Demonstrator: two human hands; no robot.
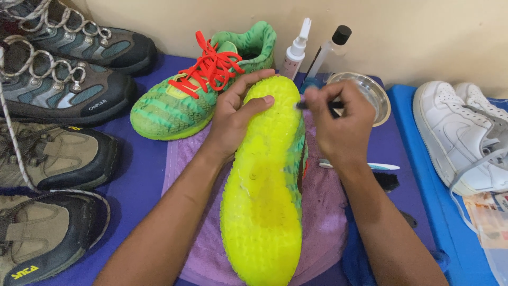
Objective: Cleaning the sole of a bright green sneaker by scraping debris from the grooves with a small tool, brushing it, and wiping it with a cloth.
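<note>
The green shoe is being steadied sole-up on the purple towel by the left hand, fingers spread over its yellow sole so the tread faces upward. The right hand, fingers closed around a small brush (its bristles hidden), is being held against the sole's right edge, with the steel bowl being kept just behind on the desk.

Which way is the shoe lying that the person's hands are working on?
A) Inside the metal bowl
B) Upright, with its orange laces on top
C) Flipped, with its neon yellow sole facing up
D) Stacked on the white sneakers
C: the shoe lies on the purple towel with its yellow sole up, the left hand resting on its toe end and the right hand holding a small dark tool at its edge.
</note>
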